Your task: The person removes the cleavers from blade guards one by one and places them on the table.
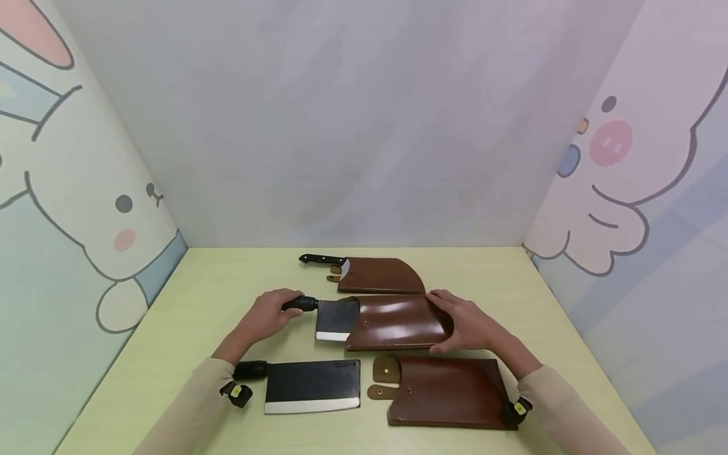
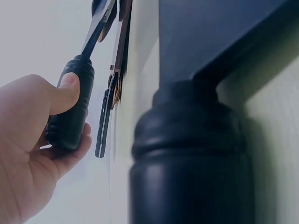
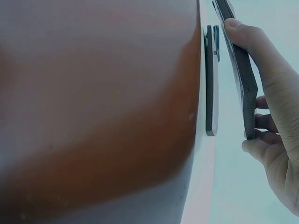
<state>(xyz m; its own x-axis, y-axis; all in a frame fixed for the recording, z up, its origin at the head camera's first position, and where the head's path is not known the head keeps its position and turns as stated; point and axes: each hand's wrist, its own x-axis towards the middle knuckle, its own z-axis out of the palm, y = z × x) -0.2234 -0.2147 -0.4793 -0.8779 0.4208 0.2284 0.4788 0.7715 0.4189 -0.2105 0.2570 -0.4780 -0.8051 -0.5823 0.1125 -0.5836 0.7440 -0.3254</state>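
Front sheath [image 1: 449,393], bare cleaver [image 1: 312,387] nearest me | left hand [image 1: 272,313]: fingers curled round handle [image 1: 308,303] of second cleaver [image 1: 337,318] | right hand [image 1: 471,323]: thumb, fingers pinching end of middle sheath [image 1: 397,322], bracing it, I judge

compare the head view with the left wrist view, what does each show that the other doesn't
Only the head view shows the right hand holding the middle sheath, the near sheath and the printed cartoon figures.

Only the left wrist view shows the left hand side-on and, close up, the ridges on the near cleaver, at its handle.

Both show the left hand gripping the middle cleaver, plus the far knife with its black handle.
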